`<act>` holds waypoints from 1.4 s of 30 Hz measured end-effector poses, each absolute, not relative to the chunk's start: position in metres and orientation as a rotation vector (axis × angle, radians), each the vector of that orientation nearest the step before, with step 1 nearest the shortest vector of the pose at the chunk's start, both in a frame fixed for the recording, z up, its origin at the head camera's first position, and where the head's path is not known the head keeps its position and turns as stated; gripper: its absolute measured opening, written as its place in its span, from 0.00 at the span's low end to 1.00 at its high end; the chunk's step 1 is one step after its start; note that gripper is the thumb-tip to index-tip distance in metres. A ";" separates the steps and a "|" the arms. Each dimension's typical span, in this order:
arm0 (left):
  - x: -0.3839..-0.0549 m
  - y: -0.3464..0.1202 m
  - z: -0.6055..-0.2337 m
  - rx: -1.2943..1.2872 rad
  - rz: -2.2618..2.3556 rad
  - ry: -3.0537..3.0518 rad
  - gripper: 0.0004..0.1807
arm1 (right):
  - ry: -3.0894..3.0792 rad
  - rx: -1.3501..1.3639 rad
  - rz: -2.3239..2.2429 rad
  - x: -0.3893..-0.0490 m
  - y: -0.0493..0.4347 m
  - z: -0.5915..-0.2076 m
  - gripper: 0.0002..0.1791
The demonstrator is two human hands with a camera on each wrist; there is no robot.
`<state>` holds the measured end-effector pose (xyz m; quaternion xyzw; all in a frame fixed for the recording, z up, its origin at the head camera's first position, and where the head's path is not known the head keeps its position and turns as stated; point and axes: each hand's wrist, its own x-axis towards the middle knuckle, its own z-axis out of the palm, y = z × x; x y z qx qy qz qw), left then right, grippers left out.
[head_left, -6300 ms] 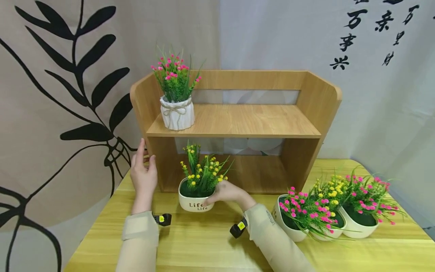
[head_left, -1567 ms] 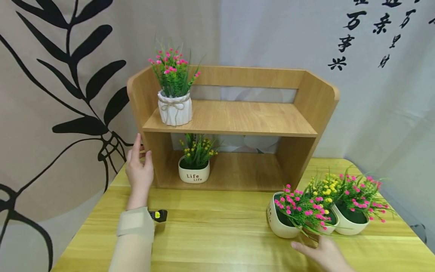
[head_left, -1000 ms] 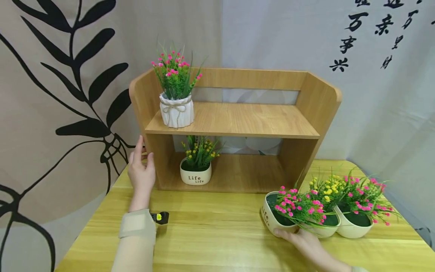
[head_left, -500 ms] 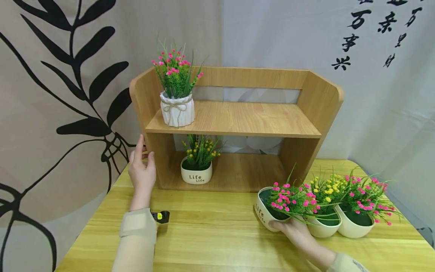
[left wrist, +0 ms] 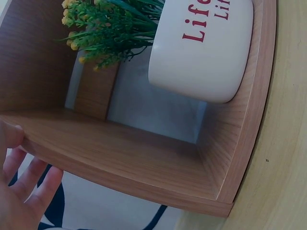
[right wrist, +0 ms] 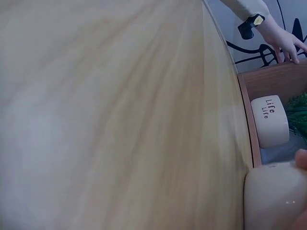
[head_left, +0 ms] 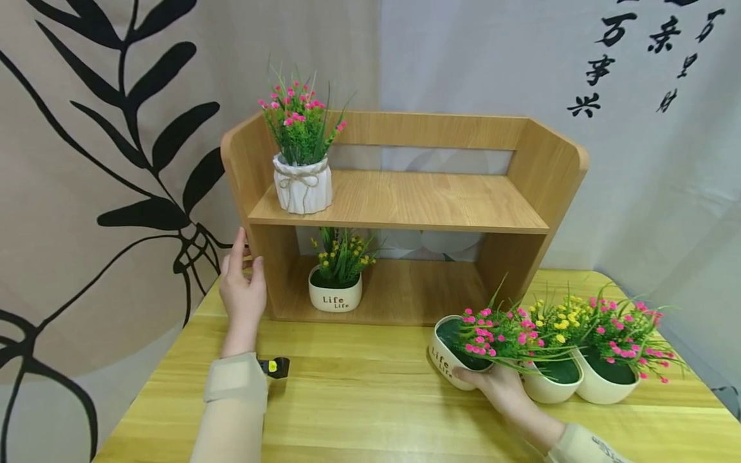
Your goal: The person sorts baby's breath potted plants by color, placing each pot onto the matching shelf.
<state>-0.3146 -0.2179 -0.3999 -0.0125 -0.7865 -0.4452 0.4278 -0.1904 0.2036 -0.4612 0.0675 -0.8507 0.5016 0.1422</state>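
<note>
My right hand (head_left: 500, 389) grips a cream oval flowerpot (head_left: 442, 357) of pink artificial flowers, thumb at its near side and the other fingers mostly hidden. The pot leans over to the left; in the right wrist view part of this pot (right wrist: 273, 199) shows at the lower right corner. With fairly straight fingers, my left hand (head_left: 243, 299) rests against the left side panel of a two-tier wooden shelf (head_left: 399, 222). In the left wrist view, the thumb of my left hand (left wrist: 24, 191) lies by the panel's front edge and the other fingers on its outer side.
A white pot with a twine bow and pink flowers (head_left: 303, 186) stands on the upper tier, left. Below it sits a "Life" pot with yellow flowers (head_left: 336, 297). Two more pots, one yellow-flowered (head_left: 552, 386) and one pink-flowered (head_left: 608, 386), stand at the table's right.
The yellow-flowered pot went from my right hand onto the lower tier. My right hand then took hold of the nearest pink-flowered pot, tilted it and shifted it left. My left hand stays at the panel.
</note>
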 end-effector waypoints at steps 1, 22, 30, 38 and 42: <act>-0.315 -0.218 -0.400 -0.031 -1.110 -1.966 0.34 | -2.456 0.188 1.438 -0.190 0.204 -0.461 0.47; -0.316 -0.218 -0.399 -0.017 -1.122 -1.970 0.34 | -2.484 0.118 1.540 -0.202 0.201 -0.391 0.41; -0.317 -0.219 -0.402 -0.029 -1.110 -1.956 0.34 | -2.476 0.151 1.565 -0.203 0.201 -0.356 0.38; -0.319 -0.220 -0.404 -0.035 -1.095 -1.957 0.34 | -2.414 0.355 1.564 -0.203 0.202 -0.335 0.37; -0.318 -0.219 -0.404 -0.031 -1.096 -1.961 0.35 | -2.399 0.439 1.573 -0.203 0.202 -0.328 0.38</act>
